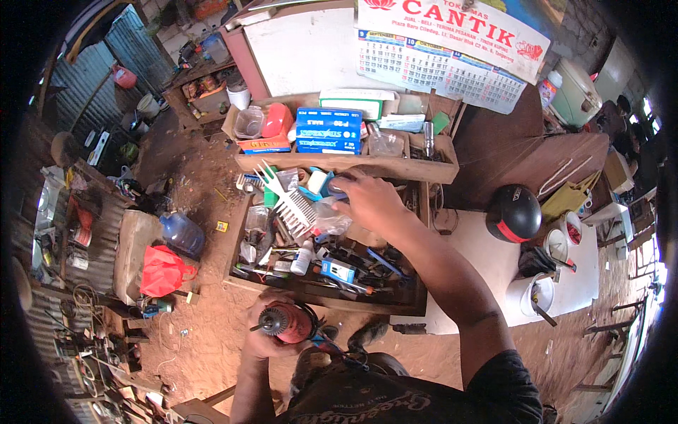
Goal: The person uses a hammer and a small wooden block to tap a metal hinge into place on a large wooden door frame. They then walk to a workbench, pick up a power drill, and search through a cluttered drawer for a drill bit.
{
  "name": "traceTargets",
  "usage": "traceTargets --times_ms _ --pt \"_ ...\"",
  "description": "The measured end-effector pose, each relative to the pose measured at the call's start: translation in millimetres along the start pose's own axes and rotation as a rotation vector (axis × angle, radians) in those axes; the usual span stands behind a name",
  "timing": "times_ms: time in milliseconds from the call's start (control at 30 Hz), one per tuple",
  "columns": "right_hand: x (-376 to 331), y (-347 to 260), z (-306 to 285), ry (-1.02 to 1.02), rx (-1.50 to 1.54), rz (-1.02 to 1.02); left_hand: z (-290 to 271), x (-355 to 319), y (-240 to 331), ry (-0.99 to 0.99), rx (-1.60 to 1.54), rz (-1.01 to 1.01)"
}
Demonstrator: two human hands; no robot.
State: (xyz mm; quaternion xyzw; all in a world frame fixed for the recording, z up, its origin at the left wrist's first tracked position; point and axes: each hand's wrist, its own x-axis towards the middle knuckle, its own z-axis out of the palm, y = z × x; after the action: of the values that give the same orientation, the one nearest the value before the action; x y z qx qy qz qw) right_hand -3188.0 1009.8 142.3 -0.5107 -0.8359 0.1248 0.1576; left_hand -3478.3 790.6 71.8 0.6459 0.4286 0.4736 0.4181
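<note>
Low in front of my body, my left hand (260,343) is closed around a red power drill (299,326), its dark chuck pointing up. My right hand (374,201) reaches to the back of a wooden drawer (240,284), fingers curled at a dark roundish thing (337,186) that I cannot make out. Just under those fingers lies a clear plastic bag (332,218). Beside it are a white comb-like piece (295,210) and a blue-and-white item (316,182). A small white bottle (302,258) and a blue-and-white box (337,270) lie among loose tools nearer me.
Behind the drawer, a wooden tray (395,168) holds a blue box (329,131) and a clear tub (250,123). On the right stand a black helmet (514,213) and a white bucket (522,298). To the left are a red bag (164,271) and a blue jug (182,233).
</note>
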Motion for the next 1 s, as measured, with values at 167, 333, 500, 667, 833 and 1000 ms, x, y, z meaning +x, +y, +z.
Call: traceTargets --times_ms 167,333,500,667,833,1000 --pt "-24 -9 -18 0.020 -0.041 0.054 -8 0 3 0.011 0.042 0.031" --pt "-60 2 -35 0.041 -0.073 0.301 -2 7 11 0.046 0.112 0.095" --pt "-61 -7 -38 0.151 -0.080 0.288 -6 3 9 0.030 0.081 0.079" --pt "-8 -49 -24 0.099 -0.075 0.092 -10 0 9 0.016 0.087 0.073" --pt "26 -26 -4 -0.101 -0.157 0.029 -5 10 10 0.008 0.126 0.108" --pt "-7 -5 -37 0.020 -0.087 0.021 -13 7 20 0.013 0.158 0.109"
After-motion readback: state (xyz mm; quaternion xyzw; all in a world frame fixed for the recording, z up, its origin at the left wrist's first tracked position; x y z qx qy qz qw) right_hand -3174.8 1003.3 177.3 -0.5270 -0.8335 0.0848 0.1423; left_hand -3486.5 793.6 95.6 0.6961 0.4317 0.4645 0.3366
